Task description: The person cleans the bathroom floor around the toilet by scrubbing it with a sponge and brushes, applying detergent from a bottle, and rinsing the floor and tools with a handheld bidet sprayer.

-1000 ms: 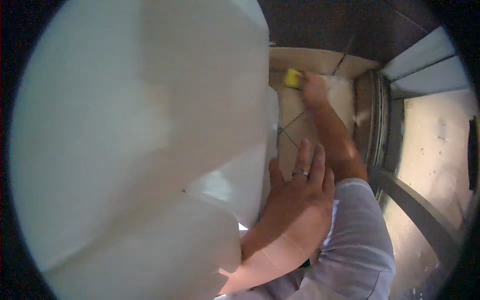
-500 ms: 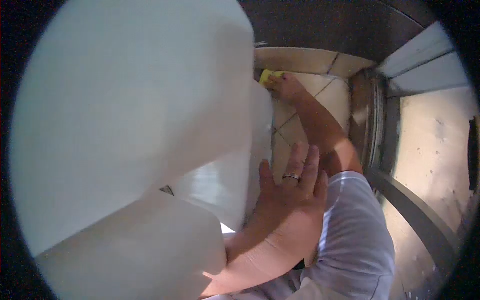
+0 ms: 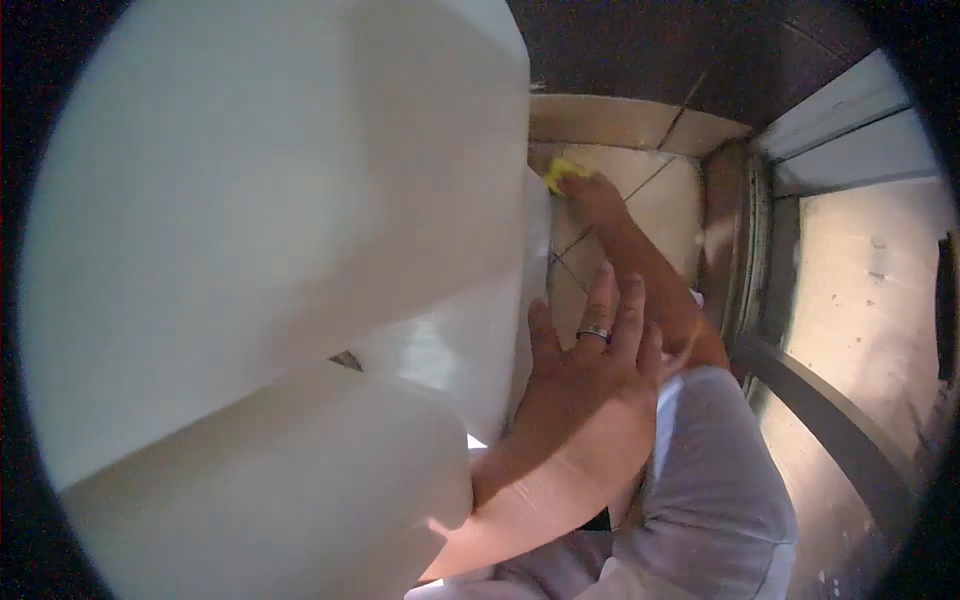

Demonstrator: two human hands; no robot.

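My right hand (image 3: 594, 198) reaches down to the tiled floor (image 3: 665, 205), fingers closed on a small yellow sponge (image 3: 566, 174). The sponge is beside the lower side of a large smooth white fixture (image 3: 270, 200), which looks like a toilet. Closer to me, my left hand (image 3: 595, 370) is open with its fingers spread, back of the hand up and a ring on one finger. It holds nothing and is near the fixture's narrower lower part (image 3: 450, 360); whether it touches cannot be told. The left forearm passes beside a rounded white edge.
A dark wall panel (image 3: 640, 50) rises behind the floor, above a tiled skirting (image 3: 620, 118). On the right are a brown door frame (image 3: 730, 215) and a grey bar (image 3: 840, 415). My light-coloured clothed leg (image 3: 720, 470) is at the lower right.
My right hand and the yellow sponge have shifted slightly right and toward me along the fixture's side. My left hand stays spread, a little higher in view. The view has shifted slightly.
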